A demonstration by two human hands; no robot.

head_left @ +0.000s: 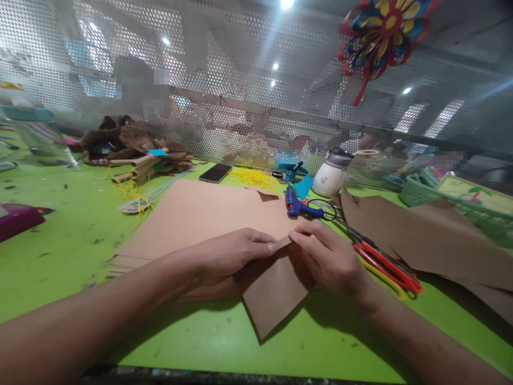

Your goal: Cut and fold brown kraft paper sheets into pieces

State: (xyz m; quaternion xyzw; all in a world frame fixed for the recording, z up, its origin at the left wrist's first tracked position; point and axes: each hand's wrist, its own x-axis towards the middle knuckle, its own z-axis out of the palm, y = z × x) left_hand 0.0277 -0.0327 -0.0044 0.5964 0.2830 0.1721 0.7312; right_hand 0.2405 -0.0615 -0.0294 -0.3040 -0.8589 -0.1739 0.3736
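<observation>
Both hands pinch the upper edge of a small piece of brown kraft paper, where a narrow strip appears folded over. My left hand is closed on the left part of that edge, with the thumb along it. Gripping the right end between thumb and fingers is my right hand. The piece tilts down toward me, its lower corner above the green table. Under and behind it lies a stack of large brown paper sheets. Just beyond my right hand rests a blue glue gun on the stack's edge.
Red-handled scissors lie right of my right hand, near more brown paper and a green basket. Behind the stack are a phone, yellow paper shreds and a white bottle. Rolled brown paper sits back left.
</observation>
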